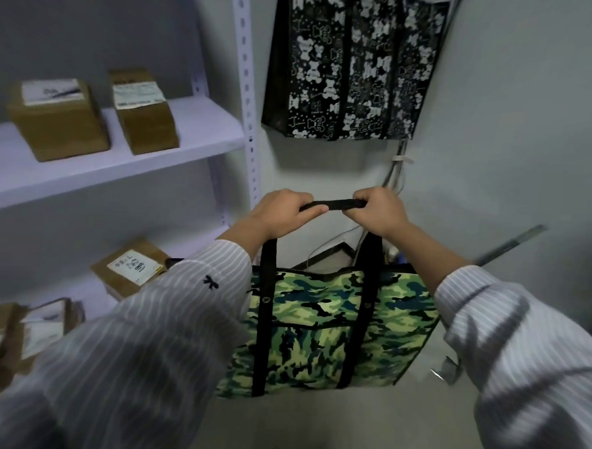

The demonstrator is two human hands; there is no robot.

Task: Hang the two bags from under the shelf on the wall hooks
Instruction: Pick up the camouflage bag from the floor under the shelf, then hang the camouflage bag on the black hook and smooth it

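Both hands are clenched on the black webbing handle (pixel 333 204) — left hand (pixel 281 213) and right hand (pixel 377 211) at either end, the strap stretched between them — and the camouflage tote bag (pixel 320 332) hangs straight below the fingers. Above them the black bear-print bag (pixel 351 66) is already up on the wall, beside the white shelf upright (pixel 248 94). No free hook is visible, so the likely slip is the loop missing it — or the second handle, which I cannot see held, being left off and tilting the bag.

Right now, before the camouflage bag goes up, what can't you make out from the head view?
All head view:
- Wall hooks: none visible; the frame's top edge cuts off the top of the black patterned bag.
- Camouflage bag: the left sleeve hides its left side.
- Handle ends: covered by the left hand and right hand.
- Box labels: too blurred to read.
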